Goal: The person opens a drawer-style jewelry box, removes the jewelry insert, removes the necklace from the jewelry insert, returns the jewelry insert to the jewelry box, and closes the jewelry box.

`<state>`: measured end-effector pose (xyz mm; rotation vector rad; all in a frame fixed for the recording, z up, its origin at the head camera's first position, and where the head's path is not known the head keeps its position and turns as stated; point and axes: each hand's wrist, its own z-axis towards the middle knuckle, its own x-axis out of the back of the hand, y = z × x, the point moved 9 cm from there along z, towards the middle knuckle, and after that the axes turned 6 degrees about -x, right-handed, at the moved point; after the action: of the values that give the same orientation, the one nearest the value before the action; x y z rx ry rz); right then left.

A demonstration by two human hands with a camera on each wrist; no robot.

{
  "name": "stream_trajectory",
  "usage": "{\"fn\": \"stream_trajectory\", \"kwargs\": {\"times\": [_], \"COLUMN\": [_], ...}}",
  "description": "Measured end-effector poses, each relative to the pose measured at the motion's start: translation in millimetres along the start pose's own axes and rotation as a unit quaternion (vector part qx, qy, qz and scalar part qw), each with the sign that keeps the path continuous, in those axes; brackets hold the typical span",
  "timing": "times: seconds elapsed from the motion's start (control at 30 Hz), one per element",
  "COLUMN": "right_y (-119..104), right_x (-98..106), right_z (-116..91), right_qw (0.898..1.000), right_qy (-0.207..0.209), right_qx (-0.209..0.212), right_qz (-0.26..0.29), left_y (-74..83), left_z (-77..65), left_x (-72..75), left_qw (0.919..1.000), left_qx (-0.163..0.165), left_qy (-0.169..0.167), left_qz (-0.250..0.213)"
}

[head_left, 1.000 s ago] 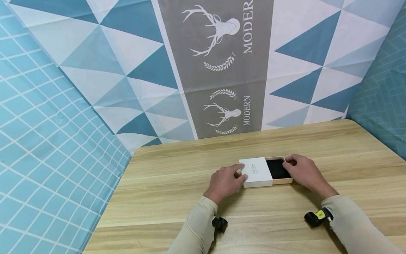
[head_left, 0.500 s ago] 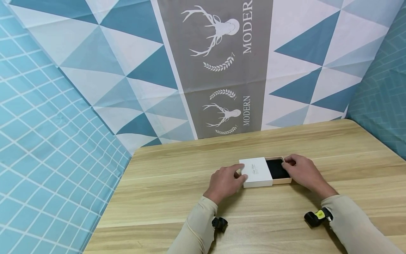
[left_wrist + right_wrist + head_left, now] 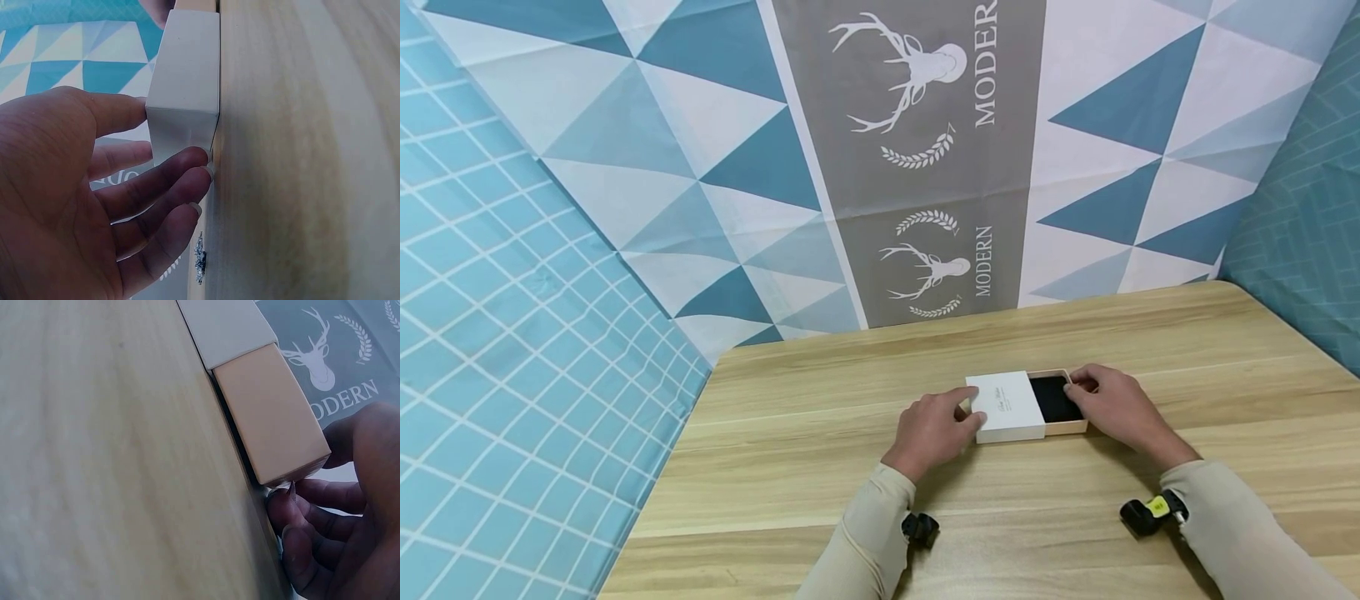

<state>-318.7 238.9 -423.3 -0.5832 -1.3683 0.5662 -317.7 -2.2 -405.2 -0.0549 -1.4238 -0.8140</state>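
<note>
A white drawer box lies on the table, its sleeve [image 3: 1003, 407] printed with small lettering. From the sleeve's right end sticks out the peach inner tray [image 3: 269, 415], holding a flat black item [image 3: 1054, 399]. My left hand [image 3: 928, 433] holds the sleeve at its left end; in the left wrist view the thumb touches the upper edge and the other fingers curve at the end face. My right hand [image 3: 1117, 408] grips the tray's outer end, thumb over the rim at the black item, fingers behind the end wall. Part of the tray is hidden inside the sleeve.
The wood-grain table [image 3: 820, 467] runs back to a patterned cloth [image 3: 925, 167] with deer heads and triangles. Blue checked cloth [image 3: 512, 333] hangs at the left, teal cloth [image 3: 1300, 217] at the right. Both sleeved wrists carry small black cameras.
The tray has slid slightly left into the sleeve, and my right hand has moved left with it. The left hand and the sleeve have stayed in place.
</note>
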Motion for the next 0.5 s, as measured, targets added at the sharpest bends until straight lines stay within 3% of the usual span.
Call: {"fn": "stream_trajectory", "kwargs": {"times": [0.5], "right_y": [-5.2], "right_x": [0.4], "right_z": [-0.6], "right_qw": [1.0], "right_qy": [0.002], "right_qx": [0.011], "right_qz": [0.002], "left_y": [-0.2], "left_z": [0.1], "left_x": [-1.2], "left_qw": [1.0], "left_qx": [-0.003], "left_qy": [-0.003], "left_qz": [0.005]}}
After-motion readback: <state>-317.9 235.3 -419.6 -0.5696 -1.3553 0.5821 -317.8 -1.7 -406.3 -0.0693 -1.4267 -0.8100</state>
